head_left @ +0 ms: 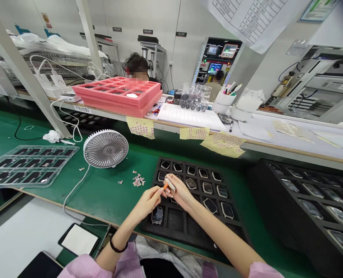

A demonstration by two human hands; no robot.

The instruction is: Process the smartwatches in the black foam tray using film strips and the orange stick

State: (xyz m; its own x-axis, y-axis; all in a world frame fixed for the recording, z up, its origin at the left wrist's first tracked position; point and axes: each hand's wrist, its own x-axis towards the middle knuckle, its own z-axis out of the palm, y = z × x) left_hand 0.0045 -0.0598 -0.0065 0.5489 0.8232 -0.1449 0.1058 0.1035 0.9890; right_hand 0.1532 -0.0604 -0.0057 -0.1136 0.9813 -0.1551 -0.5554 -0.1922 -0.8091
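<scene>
My right hand [180,191] is closed around a smartwatch case [170,185] with a pale frame, tilted up above the black foam tray [175,221]. Pinched in the fingers of my left hand [151,199] is a small orange tool [166,186], its end against the watch. Its exact kind and tip are hidden by my fingers. Rows of smartwatches without straps lie in the tray's compartments, and one smartwatch [157,215] sits just below my left hand. Some front compartments show bare foam.
Small pinkish scraps [138,180] lie left of the tray. A white fan [106,148] and a clear tray [55,170] of dark parts stand further left. Stacked black foam trays [278,216] rise at right. A shelf [171,125] crosses behind, bearing pink foam trays [116,100]; two people are beyond.
</scene>
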